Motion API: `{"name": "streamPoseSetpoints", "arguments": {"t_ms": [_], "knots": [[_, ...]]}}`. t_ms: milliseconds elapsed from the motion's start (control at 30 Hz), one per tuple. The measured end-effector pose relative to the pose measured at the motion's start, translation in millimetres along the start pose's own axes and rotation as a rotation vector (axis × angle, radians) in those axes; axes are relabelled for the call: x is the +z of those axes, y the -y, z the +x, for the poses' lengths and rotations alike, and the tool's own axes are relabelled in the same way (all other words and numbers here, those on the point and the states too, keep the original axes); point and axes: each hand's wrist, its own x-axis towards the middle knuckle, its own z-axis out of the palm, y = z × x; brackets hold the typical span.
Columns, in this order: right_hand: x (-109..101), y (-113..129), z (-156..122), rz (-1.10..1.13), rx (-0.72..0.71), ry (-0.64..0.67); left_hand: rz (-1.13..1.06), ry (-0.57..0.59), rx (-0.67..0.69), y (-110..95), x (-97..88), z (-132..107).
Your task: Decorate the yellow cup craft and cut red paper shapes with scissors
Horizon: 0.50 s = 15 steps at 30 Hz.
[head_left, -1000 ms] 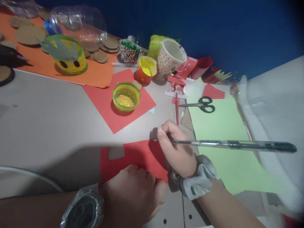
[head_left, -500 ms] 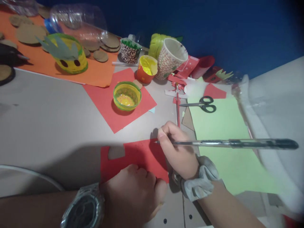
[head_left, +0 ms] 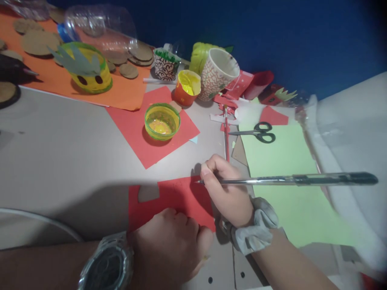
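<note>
Head view. Pinches a pen (head_left: 287, 180) low near its tip with the right hand (head_left: 226, 193), fingers shut tight around it. Touches the tip to the red paper (head_left: 178, 197), flat on the table (head_left: 60, 149) close in front. Presses the paper's near edge with the left hand (head_left: 172, 245), curled shut, nothing seen inside. Looks thin, light and floppy, easy to slide or crumple. Best pinned flat at an edge.

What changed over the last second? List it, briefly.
The pen in the right hand tilted slightly, its back end rising in the picture, tip still over the red paper. Nothing was picked up or released. The left hand stayed fisted on the paper; scissors and yellow bowl did not move.
</note>
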Motion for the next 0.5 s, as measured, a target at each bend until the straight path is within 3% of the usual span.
{"name": "streamPoseSetpoints", "arguments": {"t_ms": [300,500], "knots": [[0.2,0.1,-0.6,-0.007,-0.011,-0.008,0.026,0.058,0.023,1.0,-1.1,1.7],[-2.3,2.4,-1.1,-0.022,-0.04,0.056,0.037,0.008,0.026,1.4,2.8,-1.2]]}}
